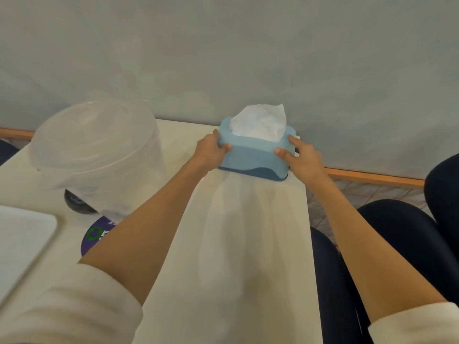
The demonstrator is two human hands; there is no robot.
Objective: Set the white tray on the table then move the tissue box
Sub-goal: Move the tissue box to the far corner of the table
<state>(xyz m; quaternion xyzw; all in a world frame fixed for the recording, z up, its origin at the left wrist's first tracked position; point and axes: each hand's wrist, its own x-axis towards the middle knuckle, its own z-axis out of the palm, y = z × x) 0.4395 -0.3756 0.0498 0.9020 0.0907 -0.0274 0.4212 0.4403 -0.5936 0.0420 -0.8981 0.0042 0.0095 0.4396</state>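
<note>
two hands are gripping the tissue box [253, 155] at the far end of the table [248, 244], right up against the wall [223, 58]: the left hand [211, 151] is wrapping the box's left end with its thumb lying along the near face, and the right hand [301, 157] is clamping the right end, thumb on the front and a finger pressing on the top corner. the box is sitting close to the table's right edge, with dark seats [397, 232] and tiled floor showing beyond it. the white tray [22, 244] is already lying flat on the table at the near left, so the tray step is looking finished and the box move is the one in hand. several things could be going wrong from here. a loose tissue [258, 125] is standing tall out of the slot, and a quick lift or a brush against the wall could be pulling it out or tearing it. swinging the box leftward could be knocking the clear plastic container [96, 150], which is standing just beside the left forearm and looking light enough to tip or slide. drifting rightward could be carrying the box past the table edge. smooth plastic sides could also be slipping if the squeeze is uneven, since each hand is holding only one end.
</note>
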